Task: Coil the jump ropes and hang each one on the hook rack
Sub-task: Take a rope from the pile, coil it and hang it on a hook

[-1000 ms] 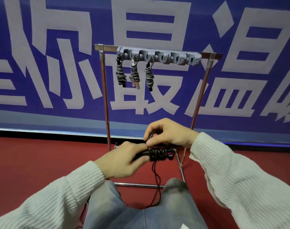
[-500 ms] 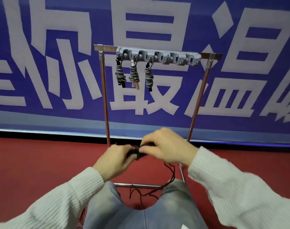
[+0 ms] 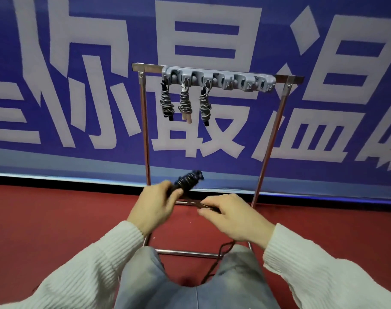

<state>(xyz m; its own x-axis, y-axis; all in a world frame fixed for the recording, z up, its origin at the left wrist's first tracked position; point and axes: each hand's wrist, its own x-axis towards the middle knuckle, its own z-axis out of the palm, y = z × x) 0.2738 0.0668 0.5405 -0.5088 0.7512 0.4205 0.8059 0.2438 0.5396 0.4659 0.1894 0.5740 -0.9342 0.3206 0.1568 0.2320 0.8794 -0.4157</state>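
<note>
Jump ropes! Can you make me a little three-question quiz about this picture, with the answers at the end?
1. How many coiled jump ropes already hang from the grey plastic hook rack?
2. True or false: the left hand grips the wrapped black jump rope bundle.
3. Which hanging rope has pale handles: a) leftmost, b) middle, c) rightmost?

Key:
1. Three: the leftmost rope, the middle rope and the rightmost rope.
2. True; the right hand pinches the loose black cord.
3. b.
</note>
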